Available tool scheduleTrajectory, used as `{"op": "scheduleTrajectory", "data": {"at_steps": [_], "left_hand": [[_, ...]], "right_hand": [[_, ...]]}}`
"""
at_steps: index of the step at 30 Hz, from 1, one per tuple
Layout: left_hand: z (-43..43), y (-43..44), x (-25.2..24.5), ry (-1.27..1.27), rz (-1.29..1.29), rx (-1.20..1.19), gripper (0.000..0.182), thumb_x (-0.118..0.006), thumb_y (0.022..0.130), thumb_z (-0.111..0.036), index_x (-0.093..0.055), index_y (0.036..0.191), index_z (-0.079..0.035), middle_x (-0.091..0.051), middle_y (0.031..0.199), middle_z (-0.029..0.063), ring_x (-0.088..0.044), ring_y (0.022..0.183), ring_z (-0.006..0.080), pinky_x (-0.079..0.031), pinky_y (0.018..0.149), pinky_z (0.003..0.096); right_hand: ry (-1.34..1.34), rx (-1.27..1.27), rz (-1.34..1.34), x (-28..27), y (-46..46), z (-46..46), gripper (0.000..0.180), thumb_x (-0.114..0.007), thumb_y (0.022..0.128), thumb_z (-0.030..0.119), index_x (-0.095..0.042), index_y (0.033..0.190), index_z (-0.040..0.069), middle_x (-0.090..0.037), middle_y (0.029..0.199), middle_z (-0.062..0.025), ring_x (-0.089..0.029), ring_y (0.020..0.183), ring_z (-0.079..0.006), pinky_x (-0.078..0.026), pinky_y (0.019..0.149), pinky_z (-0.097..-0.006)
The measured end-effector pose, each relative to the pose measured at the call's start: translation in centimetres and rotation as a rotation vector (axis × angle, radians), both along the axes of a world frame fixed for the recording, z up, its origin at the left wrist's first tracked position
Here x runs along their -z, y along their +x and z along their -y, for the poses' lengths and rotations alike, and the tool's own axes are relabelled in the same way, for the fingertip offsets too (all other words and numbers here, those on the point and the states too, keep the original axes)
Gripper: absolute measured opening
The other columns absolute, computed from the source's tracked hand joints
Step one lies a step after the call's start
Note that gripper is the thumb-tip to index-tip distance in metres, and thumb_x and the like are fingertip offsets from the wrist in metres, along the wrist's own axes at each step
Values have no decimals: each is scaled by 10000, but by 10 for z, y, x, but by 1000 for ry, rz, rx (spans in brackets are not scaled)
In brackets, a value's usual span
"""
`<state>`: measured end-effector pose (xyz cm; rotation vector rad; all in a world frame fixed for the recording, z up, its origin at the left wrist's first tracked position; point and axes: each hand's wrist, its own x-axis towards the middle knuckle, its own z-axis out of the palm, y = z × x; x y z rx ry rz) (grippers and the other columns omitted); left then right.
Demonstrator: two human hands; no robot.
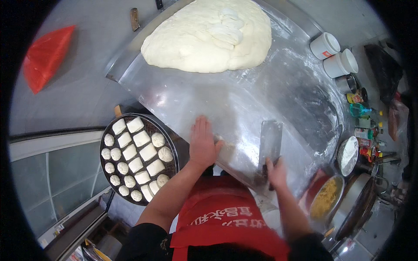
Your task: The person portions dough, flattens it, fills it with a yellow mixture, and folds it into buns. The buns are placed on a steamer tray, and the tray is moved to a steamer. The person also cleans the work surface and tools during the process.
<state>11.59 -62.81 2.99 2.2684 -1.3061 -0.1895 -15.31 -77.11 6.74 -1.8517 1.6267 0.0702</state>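
My left hand (203, 143) lies flat near the front edge of the metal worktop (183, 94), fingers pointing away and the thumb apart, with nothing in its grasp. To its right, my right hand (277, 173) grips the handle of a broad metal cleaver or dough scraper (271, 138), its blade over the worktop. Beyond both hands rests a large mass of white dough (205, 42), with several flattened pieces on top. At the left, a round steamer tray (173, 146) holds rows of rectangular buns (141, 138) and round pleated buns (165, 154).
White tubs (334, 65), a small metal pot (346, 84) and several bottles line the right side. Nearer are a bowl of flour (348, 156) and a metal bowl of yellow filling (326, 197). A red plastic bag (47, 57) and a wooden-handled tool (134, 19) lie at the left.
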Motion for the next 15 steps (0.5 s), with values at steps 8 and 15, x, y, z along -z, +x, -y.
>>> {"op": "scheduleTrajectory", "data": {"at_steps": [8, 15], "left_hand": [[17, -22, 4, -220, -365, -43, 781, -542, 909, -203, -230, 1538, 138, -250, 1604, 342, -240, 1495, 508, -159, 1256, 524], [11, -14, -2, -366, -552, -65, 746, -423, 957, -201, -153, 1574, 122, -204, 1645, 309, -180, 1542, 447, -118, 1266, 468]], "right_hand": [[99, -275, 160, -5, 97, -62, 380, -632, 971, 304, -566, 1115, -41, -676, 1012, -335, -652, 994, -506, -519, 857, -551], [120, -358, 216, 16, 136, -75, 386, -669, 931, 293, -620, 1139, -29, -683, 1077, -291, -655, 1034, -463, -524, 908, -520]]}}
